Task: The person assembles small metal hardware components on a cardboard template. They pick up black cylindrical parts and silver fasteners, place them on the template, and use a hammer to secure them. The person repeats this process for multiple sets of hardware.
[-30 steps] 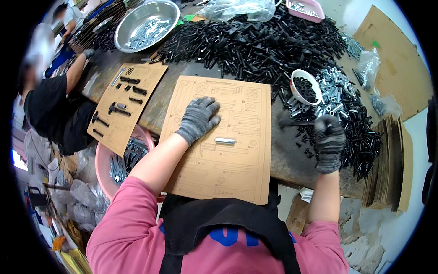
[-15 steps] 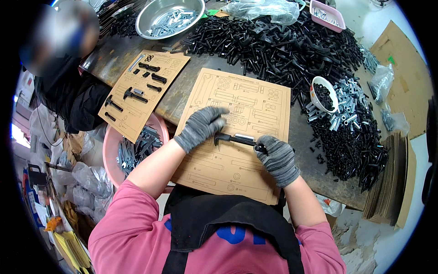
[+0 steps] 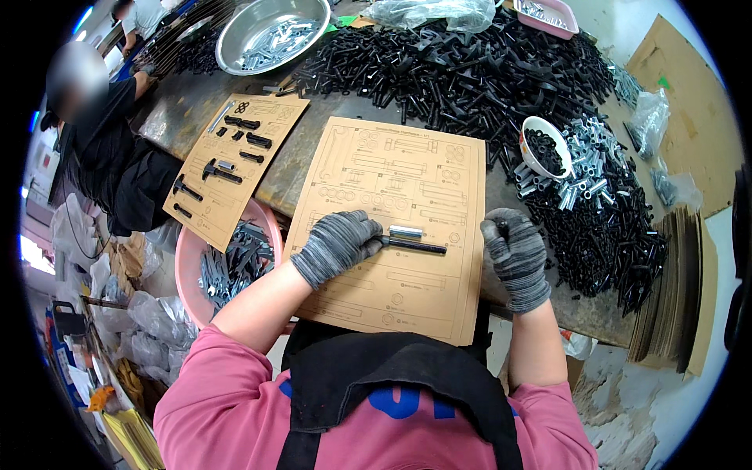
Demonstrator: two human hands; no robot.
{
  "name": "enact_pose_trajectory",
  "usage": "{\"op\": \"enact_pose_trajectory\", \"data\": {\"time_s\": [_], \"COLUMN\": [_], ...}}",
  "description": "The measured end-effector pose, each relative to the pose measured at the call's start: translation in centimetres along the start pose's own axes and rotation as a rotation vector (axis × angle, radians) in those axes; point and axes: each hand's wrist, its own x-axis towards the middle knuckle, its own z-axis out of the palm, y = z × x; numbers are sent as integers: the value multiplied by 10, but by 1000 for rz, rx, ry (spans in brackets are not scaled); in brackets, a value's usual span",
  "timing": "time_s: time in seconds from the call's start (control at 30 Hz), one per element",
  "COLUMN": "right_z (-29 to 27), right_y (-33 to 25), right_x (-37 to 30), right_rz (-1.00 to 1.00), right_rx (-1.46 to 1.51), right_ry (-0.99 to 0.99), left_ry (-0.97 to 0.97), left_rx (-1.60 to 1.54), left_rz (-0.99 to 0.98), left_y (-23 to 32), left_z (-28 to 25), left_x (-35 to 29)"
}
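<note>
A tan cardboard template sheet (image 3: 407, 180) with printed outlines lies in front of me on the dark worktable. My left hand (image 3: 337, 244), in a grey knit glove, rests on the sheet and pinches the left end of a long black rod (image 3: 415, 246) lying flat on it. A short silver sleeve (image 3: 406, 231) lies just above the rod. My right hand (image 3: 515, 252), also gloved, is at the sheet's right edge with its fingers curled around a small black part.
A heap of black rods (image 3: 470, 70) covers the far table. A white bowl (image 3: 540, 149) of black pieces sits by silver sleeves (image 3: 583, 160). A second template (image 3: 235, 164) lies at left, with a pink tub (image 3: 227, 262), a metal basin (image 3: 270, 31) and a seated person (image 3: 102, 141).
My right hand came from the parts pile at right to the sheet, laid the black rod down with the left hand, then drew back to the sheet's right edge.
</note>
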Motion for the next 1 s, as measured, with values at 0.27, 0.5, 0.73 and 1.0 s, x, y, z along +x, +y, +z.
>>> {"op": "enact_pose_trajectory", "data": {"time_s": [0.27,0.5,0.73,1.0], "right_z": [-9,30,81,92], "right_y": [-35,-47,-57,-80], "right_x": [-5,-21,-30,-38], "right_rz": [161,234,-70,-172], "right_rx": [330,838,424,-95], "right_ry": [-319,-610,-645,-857], "left_ry": [193,-90,204,4], "left_rx": [-191,-1163,-298,-88], "left_rz": [-49,-293,156,101], "left_y": [19,6,-40,-49], "left_z": [-12,-15,-33,-44], "left_x": [-5,-37,-83,-109]}}
